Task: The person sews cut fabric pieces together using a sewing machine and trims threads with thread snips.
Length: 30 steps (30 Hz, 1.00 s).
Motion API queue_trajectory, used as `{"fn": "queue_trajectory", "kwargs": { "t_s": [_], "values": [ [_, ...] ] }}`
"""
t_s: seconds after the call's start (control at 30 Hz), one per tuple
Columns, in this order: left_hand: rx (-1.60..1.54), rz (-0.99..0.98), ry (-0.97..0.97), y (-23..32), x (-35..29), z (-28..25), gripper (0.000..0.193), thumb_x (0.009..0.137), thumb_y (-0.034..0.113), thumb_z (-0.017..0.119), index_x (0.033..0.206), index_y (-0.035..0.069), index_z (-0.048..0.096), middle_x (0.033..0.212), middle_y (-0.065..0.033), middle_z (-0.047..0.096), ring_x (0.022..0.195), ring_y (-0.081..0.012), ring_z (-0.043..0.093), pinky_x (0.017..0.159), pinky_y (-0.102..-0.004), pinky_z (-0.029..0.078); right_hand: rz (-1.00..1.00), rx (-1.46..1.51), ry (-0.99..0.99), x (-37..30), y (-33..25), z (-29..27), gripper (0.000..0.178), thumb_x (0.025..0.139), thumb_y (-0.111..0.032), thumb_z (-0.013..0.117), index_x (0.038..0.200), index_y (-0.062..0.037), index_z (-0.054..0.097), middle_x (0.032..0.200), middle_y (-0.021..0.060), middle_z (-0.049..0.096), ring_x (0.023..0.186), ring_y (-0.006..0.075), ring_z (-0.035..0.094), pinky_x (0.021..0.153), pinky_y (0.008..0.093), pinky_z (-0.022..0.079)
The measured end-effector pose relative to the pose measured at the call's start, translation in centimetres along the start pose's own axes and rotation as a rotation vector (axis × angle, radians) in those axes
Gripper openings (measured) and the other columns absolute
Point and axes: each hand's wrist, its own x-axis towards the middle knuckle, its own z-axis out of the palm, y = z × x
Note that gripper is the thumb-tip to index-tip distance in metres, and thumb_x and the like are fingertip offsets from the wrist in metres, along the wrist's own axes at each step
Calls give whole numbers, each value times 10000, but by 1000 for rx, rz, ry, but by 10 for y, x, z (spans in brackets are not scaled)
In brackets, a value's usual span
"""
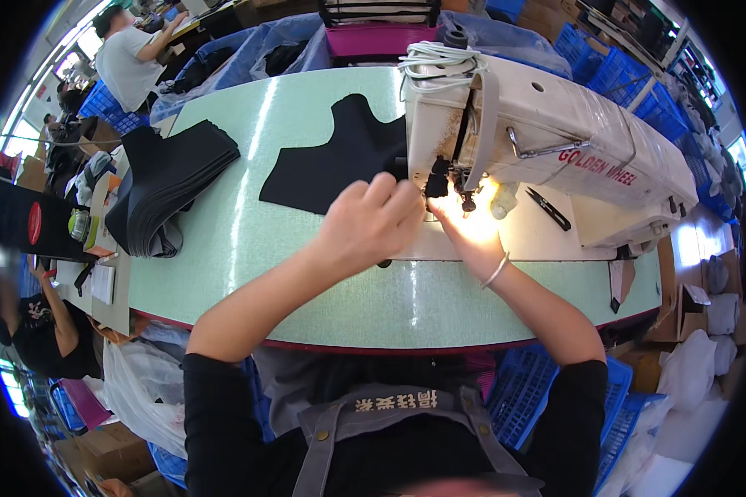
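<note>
My left hand is closed, fingers curled together, just left of the needle area of a white sewing machine. Whatever its fingertips may pinch is hidden. Under the machine's lamp, my right hand reaches up to the needle area; glare washes out its fingers, so their grip does not show. A cut piece of black fabric lies flat behind my left hand, its right end running behind the machine head. Farther left, a thick stack of similar black fabric pieces rests at the table's edge.
Black thread snips lie right of the needle on the pale green table. White cord is coiled atop the machine. Blue crates stand below the front edge. One person works at far left, another at near left.
</note>
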Motion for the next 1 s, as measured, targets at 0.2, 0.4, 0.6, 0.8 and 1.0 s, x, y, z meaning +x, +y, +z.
{"fn": "queue_trajectory", "kwargs": {
  "t_s": [0.2,0.4,0.6,0.8,1.0],
  "values": [
    [-9,-45,211,-2,9,18,137,631,112,651,678,124,523,783,6,426,661,-122,426,482,-243,332,169,424,169,15,33,28,307,1039,-281,476,1221,-41,535,1184,141,581,1105,302,565,887,478,475],
    [-75,-80,125,0,4,7,178,613,80,674,778,69,610,840,-9,506,670,-138,468,500,-257,375,300,545,-273,16,15,27,288,1033,-275,509,1143,-10,536,1162,124,581,1031,252,574,853,398,489],
    [-48,-49,177,-3,7,12,133,625,107,653,732,102,573,790,4,427,674,-125,430,476,-246,324,167,759,-34,11,21,13,305,1018,-292,532,1178,-35,571,1122,95,629,1004,236,599,880,410,497],
    [-109,35,195,-4,-3,12,200,644,135,664,831,81,616,866,8,512,714,-138,475,503,-245,358,311,931,-376,17,7,15,297,987,-341,560,1104,-71,594,869,8,561,774,148,515,699,317,451],
    [-580,43,-126,6,-26,18,313,773,167,656,1055,47,594,930,-28,580,791,-168,557,563,-273,455,480,490,-346,-20,-24,-24,199,922,-255,673,951,-58,660,660,-50,557,569,40,453,534,228,379]
  ]
}}
